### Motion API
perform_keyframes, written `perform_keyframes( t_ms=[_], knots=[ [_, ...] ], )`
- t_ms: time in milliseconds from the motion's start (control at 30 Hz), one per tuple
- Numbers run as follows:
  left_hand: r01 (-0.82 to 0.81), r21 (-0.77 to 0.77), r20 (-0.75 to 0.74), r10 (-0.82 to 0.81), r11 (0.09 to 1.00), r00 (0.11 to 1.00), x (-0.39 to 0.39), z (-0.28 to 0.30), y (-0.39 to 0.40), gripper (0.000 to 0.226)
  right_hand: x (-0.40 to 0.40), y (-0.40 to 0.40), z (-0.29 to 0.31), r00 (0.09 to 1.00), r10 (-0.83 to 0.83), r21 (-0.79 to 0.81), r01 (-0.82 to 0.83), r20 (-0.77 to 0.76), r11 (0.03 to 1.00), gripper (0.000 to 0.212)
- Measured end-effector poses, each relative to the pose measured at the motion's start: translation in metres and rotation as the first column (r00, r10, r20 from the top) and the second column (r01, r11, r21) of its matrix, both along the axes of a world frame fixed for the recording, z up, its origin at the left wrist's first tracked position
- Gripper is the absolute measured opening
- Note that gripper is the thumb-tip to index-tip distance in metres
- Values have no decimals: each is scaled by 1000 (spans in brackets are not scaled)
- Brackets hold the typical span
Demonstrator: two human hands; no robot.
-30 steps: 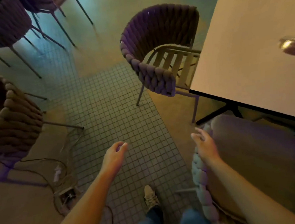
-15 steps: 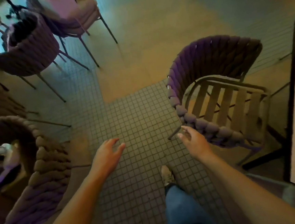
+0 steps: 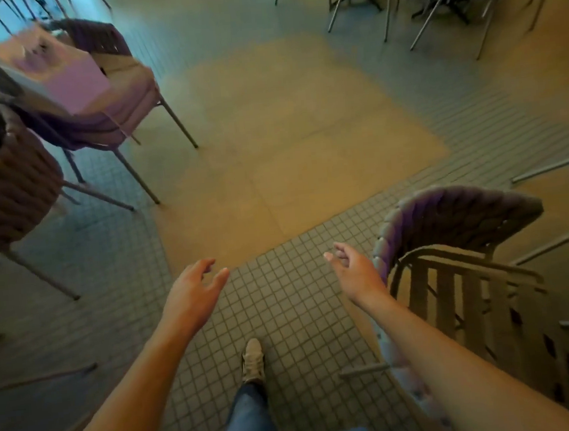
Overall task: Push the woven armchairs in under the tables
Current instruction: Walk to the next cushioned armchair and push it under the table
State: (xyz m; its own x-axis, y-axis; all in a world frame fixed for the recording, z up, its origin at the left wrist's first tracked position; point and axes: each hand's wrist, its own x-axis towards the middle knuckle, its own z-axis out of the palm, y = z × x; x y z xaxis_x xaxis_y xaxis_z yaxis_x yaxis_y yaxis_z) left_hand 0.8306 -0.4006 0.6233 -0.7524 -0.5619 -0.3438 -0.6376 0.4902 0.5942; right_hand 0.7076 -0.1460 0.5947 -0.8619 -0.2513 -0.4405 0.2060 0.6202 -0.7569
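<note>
A purple woven armchair [image 3: 448,214] with a slatted seat stands at my right, its curved back toward the open floor. My right hand [image 3: 353,271] hovers just left of its woven arm, fingers apart, holding nothing and not touching it. My left hand [image 3: 193,292] is stretched out over the small floor tiles, fingers spread and empty. At the far left stand two more woven armchairs, one brown-purple [image 3: 9,194] and one [image 3: 102,111] tucked beside a pale table [image 3: 68,79]. The table that belongs to the right chair is out of view.
Small grey tiles and a tan floor patch [image 3: 286,139] lie ahead. Metal legs of other chairs and tables [image 3: 430,6] crowd the top right. My shoe [image 3: 252,359] and jeans are below. Thin chair legs [image 3: 544,168] stick out at the right edge.
My view has swung left and forward: the table has left the frame and the purple chair now sits lower right. My right hand came off the chair's arm and both hands reach forward.
</note>
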Motion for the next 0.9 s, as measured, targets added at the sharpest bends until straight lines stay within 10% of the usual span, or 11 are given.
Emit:
perform_keyframes(
  t_ms=[467,900],
  knots=[
    [392,-61,33,-391,918,920,-378,-5,-133,48,-258,-103,-15,900,-436,77,434,8,898,55],
    [623,14,68,-623,782,780,-772,0,-79,47,-546,-60,-28,733,-675,138,662,84,737,57]
  ],
)
